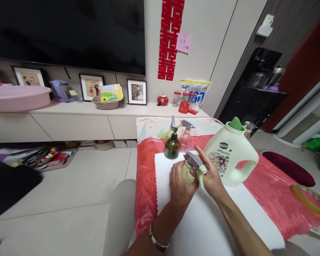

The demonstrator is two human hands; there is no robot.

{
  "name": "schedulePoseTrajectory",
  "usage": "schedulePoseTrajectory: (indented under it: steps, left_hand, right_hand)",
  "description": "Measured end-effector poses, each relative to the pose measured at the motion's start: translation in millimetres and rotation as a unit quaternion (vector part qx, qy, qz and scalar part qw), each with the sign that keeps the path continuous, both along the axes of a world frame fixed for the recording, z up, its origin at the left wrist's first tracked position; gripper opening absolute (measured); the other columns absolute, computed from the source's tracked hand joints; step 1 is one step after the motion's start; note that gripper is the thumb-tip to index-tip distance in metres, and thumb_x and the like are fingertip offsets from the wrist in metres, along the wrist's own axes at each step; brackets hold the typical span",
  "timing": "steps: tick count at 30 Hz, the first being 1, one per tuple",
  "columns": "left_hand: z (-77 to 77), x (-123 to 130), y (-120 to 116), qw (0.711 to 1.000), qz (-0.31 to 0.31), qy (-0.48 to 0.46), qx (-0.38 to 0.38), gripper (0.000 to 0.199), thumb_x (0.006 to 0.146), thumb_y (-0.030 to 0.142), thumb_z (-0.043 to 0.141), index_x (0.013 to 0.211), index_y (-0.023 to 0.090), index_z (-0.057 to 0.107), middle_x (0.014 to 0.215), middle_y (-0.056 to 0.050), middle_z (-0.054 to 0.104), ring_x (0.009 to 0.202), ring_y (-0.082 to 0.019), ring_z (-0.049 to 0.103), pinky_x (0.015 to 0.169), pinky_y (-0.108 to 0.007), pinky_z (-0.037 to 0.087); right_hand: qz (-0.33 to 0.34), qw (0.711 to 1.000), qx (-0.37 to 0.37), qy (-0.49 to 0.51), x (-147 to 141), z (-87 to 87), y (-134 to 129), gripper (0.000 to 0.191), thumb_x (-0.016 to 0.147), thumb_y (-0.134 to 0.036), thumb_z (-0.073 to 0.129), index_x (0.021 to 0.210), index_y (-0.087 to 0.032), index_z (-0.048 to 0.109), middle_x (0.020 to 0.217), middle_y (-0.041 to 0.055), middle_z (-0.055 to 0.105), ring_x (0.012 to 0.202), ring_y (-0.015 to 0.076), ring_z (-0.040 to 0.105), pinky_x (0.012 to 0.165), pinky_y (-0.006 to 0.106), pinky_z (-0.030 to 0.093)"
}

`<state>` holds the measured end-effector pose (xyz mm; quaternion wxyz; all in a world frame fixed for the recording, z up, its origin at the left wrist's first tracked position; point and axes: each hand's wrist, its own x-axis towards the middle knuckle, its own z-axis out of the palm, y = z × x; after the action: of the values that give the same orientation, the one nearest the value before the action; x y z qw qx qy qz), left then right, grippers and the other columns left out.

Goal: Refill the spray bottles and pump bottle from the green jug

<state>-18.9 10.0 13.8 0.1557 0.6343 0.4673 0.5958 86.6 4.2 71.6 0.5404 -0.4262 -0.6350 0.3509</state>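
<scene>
A small yellowish spray bottle (187, 173) with a grey and pale green trigger head is between my two hands. My left hand (179, 186) wraps round its body. My right hand (212, 176) is at the spray head, its fingers closed around it and the index finger stretched out. Just beyond stand a dark green pump bottle (172, 147) and a clear pinkish spray bottle (186, 139). Another spray bottle (172, 126) with a grey head is behind them. To the right of my hands stands a large pale green jug (230, 156) with a green piece in its mouth.
White sheet (202, 220) and red plastic (145, 177) cover the table. A tape roll (310, 199) lies at the right edge. One more spray bottle (247, 129) is behind the jug. A long cabinet (77, 126) beyond holds frames, jars and a pink basin (18, 97).
</scene>
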Motion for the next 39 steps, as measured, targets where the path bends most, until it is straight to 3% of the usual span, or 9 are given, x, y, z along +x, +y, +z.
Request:
schedulePoseTrajectory:
  steps: [8, 14, 17, 22, 26, 28, 30, 33, 39]
  left_hand:
    - [0.2, 1, -1, 1.0, -0.014, 0.006, -0.016, 0.044, 0.078, 0.03, 0.073, 0.116, 0.02, 0.053, 0.104, -0.009, 0.068, 0.099, -0.027, 0.068, 0.088, -0.043, 0.058]
    - [-6.2, 3, 0, 1.0, -0.006, 0.018, -0.019, 0.06, 0.065, 0.017, 0.077, 0.119, 0.021, 0.05, 0.108, -0.008, 0.066, 0.103, -0.029, 0.067, 0.091, -0.046, 0.058]
    - [-6.9, 3, 0, 0.999, -0.011, 0.016, -0.031, 0.063, 0.062, 0.015, 0.077, 0.118, 0.022, 0.05, 0.109, -0.007, 0.066, 0.103, -0.028, 0.067, 0.091, -0.047, 0.058]
    - [-6.7, 5, 0, 1.0, -0.004, 0.013, -0.025, 0.063, 0.06, 0.013, 0.076, 0.118, 0.022, 0.051, 0.108, -0.007, 0.066, 0.101, -0.028, 0.067, 0.091, -0.047, 0.058]
    - [-7.7, 6, -1, 1.0, -0.007, 0.008, -0.024, 0.062, 0.061, 0.013, 0.074, 0.118, 0.021, 0.051, 0.108, -0.008, 0.066, 0.1, -0.028, 0.067, 0.091, -0.047, 0.058]
    - [-7.8, 6, -2, 1.0, -0.015, 0.008, -0.022, 0.062, 0.061, 0.013, 0.074, 0.118, 0.021, 0.051, 0.108, -0.008, 0.066, 0.1, -0.028, 0.066, 0.091, -0.048, 0.058]
    - [-7.3, 6, -3, 0.999, -0.03, 0.017, -0.015, 0.061, 0.06, 0.013, 0.073, 0.117, 0.02, 0.052, 0.107, -0.008, 0.067, 0.099, -0.028, 0.066, 0.09, -0.048, 0.058]
    - [-6.6, 6, -6, 0.996, -0.074, 0.044, 0.016, 0.06, 0.061, 0.017, 0.075, 0.117, 0.02, 0.052, 0.106, -0.009, 0.067, 0.098, -0.029, 0.066, 0.088, -0.049, 0.058]
    - [-9.8, 6, -8, 0.98, -0.168, 0.08, 0.069, 0.062, 0.063, 0.028, 0.076, 0.12, 0.018, 0.052, 0.104, -0.01, 0.067, 0.094, -0.03, 0.066, 0.081, -0.049, 0.059]
  right_hand:
    - [-0.031, 0.999, 0.008, 0.001, 1, 9.4, 0, 0.089, 0.078, -0.042, 0.082, 0.153, -0.016, 0.043, 0.122, 0.0107, 0.055, 0.098, 0.0094, 0.06, 0.085, 0.016, 0.056]
    - [-0.041, 0.998, 0.037, 0.007, 10, 22.3, 3, 0.076, 0.082, -0.033, 0.081, 0.151, -0.025, 0.049, 0.132, 0.0089, 0.053, 0.108, 0.0108, 0.061, 0.09, 0.015, 0.056]
    - [-0.044, 0.994, 0.096, 0.026, 14, 42.2, 9, 0.061, 0.086, -0.031, 0.078, 0.142, -0.024, 0.057, 0.134, 0.0086, 0.051, 0.113, 0.0124, 0.06, 0.094, 0.019, 0.057]
    - [-0.042, 0.978, 0.181, 0.09, 7, 100.0, 18, 0.043, 0.081, -0.029, 0.081, 0.12, -0.02, 0.067, 0.117, 0.0069, 0.059, 0.107, 0.0163, 0.062, 0.098, 0.036, 0.057]
    - [-0.034, 0.967, 0.238, 0.09, 4, 130.0, 30, 0.038, 0.079, -0.022, 0.08, 0.115, -0.016, 0.068, 0.11, 0.0071, 0.06, 0.097, 0.012, 0.062, 0.088, 0.03, 0.059]
    - [-0.033, 0.974, 0.224, 0.028, 7, 127.9, 41, 0.037, 0.08, -0.023, 0.079, 0.114, -0.015, 0.067, 0.105, 0.0058, 0.06, 0.093, 0.0092, 0.061, 0.085, 0.024, 0.058]
    - [-0.008, 0.984, 0.17, -0.061, 11, 115.1, 55, 0.037, 0.08, -0.029, 0.078, 0.112, -0.013, 0.067, 0.102, 0.0048, 0.061, 0.09, 0.0072, 0.061, 0.082, 0.018, 0.057]
    - [0.064, 0.978, 0.075, -0.182, 15, 83.5, 75, 0.039, 0.085, -0.038, 0.07, 0.111, -0.009, 0.068, 0.106, 0.007, 0.062, 0.091, 0.0076, 0.061, 0.079, 0.015, 0.054]
    - [0.173, 0.938, -0.006, -0.299, 16, 19.1, 104, 0.034, 0.088, -0.035, 0.064, 0.111, -0.011, 0.071, 0.104, 0.0062, 0.061, 0.087, 0.0069, 0.057, 0.073, 0.013, 0.048]
